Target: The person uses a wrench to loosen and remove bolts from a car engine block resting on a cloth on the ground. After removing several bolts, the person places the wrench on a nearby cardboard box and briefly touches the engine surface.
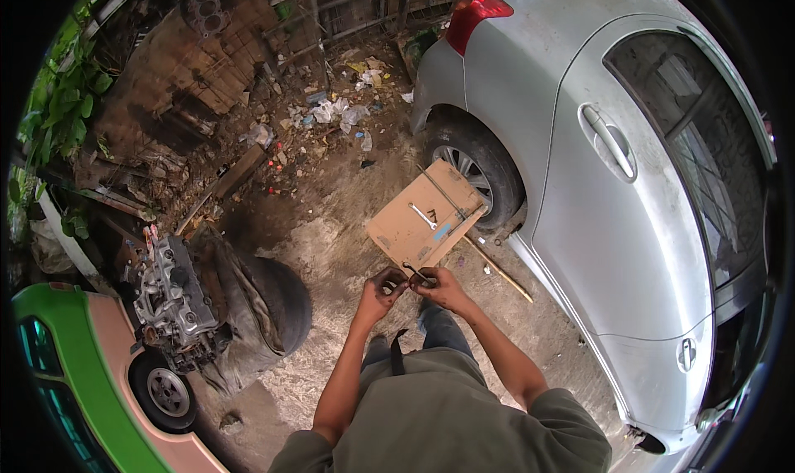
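Observation:
Dirt darkens the fingers of both my hands, which meet in front of me just short of a cardboard box. My right hand (440,289) is closed on a thin dark metal piece (416,272) with a bent tip that sticks out toward the box. Close beside it, my left hand (383,293) curls its fingers in a pinch; whatever lies between them is too small to make out. On the cardboard box (396,229) lie a silver wrench (424,217), some small dark pieces (432,213) and a long thin rod (444,190) across the right side.
A silver car (530,84) stands on the right, its wheel (476,162) beside the box. A wooden stick (501,270) lies on the ground. To the left are an engine (178,299), a large tire (286,303) and a green vehicle (66,332). Litter (335,113) lies beyond.

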The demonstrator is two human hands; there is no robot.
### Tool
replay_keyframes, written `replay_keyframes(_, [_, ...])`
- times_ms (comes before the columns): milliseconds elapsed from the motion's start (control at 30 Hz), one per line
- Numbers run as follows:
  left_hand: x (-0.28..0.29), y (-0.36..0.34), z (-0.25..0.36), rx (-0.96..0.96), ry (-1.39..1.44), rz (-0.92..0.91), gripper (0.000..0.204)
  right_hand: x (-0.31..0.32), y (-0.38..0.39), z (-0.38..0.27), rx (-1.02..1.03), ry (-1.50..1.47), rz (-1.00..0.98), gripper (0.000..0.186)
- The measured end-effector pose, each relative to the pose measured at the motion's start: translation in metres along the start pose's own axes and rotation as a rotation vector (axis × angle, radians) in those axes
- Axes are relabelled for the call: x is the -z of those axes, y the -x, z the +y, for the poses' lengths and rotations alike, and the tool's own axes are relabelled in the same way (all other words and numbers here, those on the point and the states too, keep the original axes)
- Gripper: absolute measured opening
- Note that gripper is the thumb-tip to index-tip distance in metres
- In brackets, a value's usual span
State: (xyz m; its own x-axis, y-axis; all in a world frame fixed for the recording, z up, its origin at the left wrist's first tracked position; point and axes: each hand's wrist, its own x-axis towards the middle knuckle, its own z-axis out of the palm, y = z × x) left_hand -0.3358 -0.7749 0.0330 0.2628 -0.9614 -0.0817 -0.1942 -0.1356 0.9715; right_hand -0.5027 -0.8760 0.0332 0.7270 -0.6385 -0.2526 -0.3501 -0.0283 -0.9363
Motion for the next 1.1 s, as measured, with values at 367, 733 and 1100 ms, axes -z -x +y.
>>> replay_keyframes(367, [0.070,0.209,-0.044,0.214,0.316,0.038,0.015,-0.171,0.142,-0.008,-0.093,-0.399,0.201,0.037])
replay_keyframes(733, [0.104,0.308,-0.041,0.099,0.439,0.162,0.014,-0.225,0.239,-0.016,-0.132,-0.512,0.225,0.032])
replay_keyframes(1100, [0.118,0.481,-0.053,0.224,0.744,0.324,0.033,-0.335,0.329,-0.016,-0.186,-0.650,0.121,0.030])
